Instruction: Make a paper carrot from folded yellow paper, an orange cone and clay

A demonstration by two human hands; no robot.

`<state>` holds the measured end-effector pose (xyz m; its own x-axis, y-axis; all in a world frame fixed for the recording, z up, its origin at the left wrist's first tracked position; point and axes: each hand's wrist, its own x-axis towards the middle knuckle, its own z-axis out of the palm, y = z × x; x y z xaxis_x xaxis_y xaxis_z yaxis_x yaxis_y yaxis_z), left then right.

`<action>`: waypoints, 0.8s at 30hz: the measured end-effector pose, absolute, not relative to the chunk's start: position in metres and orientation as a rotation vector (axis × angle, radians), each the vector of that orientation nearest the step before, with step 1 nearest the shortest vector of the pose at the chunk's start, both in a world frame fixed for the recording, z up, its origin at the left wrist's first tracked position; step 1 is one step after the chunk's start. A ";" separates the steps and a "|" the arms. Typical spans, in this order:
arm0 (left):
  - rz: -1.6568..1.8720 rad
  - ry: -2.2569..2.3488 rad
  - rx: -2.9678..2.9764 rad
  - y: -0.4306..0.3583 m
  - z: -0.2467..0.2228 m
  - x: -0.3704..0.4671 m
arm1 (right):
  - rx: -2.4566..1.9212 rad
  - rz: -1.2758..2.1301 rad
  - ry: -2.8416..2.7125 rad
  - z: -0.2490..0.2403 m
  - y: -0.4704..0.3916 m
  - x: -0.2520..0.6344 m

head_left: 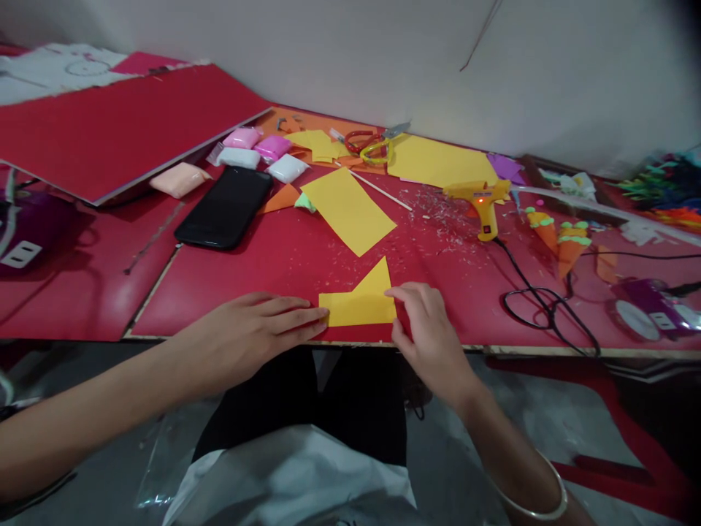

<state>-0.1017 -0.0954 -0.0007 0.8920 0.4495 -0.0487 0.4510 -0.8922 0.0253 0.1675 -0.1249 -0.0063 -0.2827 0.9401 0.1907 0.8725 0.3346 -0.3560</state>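
Note:
A folded piece of yellow paper (358, 308) lies on the red table at its front edge, with a pointed flap rising at its upper right. My left hand (263, 325) lies flat with fingers stretched out, the fingertips touching the paper's left end. At the opposite end, my right hand (424, 321) has bent fingers, index finger on the paper's right edge and thumb lower down beside it. Just beyond the folded piece is a flat yellow paper sheet (350, 212).
A black phone (225, 208) and several wrapped clay packets (241, 158) are at left. Scissors (377, 146) lie at the back. A yellow glue gun (482, 201), its light lit, stands at right with a looped black cord (539, 307) and small orange cones (572, 248).

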 end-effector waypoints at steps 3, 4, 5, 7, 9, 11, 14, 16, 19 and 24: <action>-0.045 0.731 3.014 -0.096 -0.002 -0.102 | -1.546 0.087 -2.442 -0.006 -0.130 0.156; -0.031 0.736 3.012 -0.096 -0.002 -0.102 | -1.489 0.064 -2.516 -0.007 -0.132 0.152; -0.015 0.740 3.011 -0.096 -0.003 -0.102 | -1.424 0.049 -2.578 -0.009 -0.134 0.148; 0.022 0.736 3.014 -0.097 -0.004 -0.102 | -1.309 0.028 -2.664 -0.012 -0.136 0.141; 0.042 0.726 3.021 -0.098 -0.005 -0.102 | -1.248 0.006 -2.702 -0.015 -0.138 0.137; 0.043 0.726 3.027 -0.098 -0.005 -0.101 | -1.237 -0.006 -2.714 -0.015 -0.139 0.135; 0.009 0.743 3.035 -0.098 -0.004 -0.101 | -1.274 0.008 -2.731 -0.011 -0.139 0.140; -0.021 0.751 3.031 -0.097 -0.003 -0.101 | -1.324 0.020 -2.744 -0.006 -0.140 0.146; -0.071 0.750 3.013 -0.096 -0.001 -0.102 | -1.461 0.006 -2.741 0.002 -0.142 0.155; -0.097 0.741 3.000 -0.095 0.000 -0.103 | -1.662 -0.008 -2.737 0.015 -0.147 0.170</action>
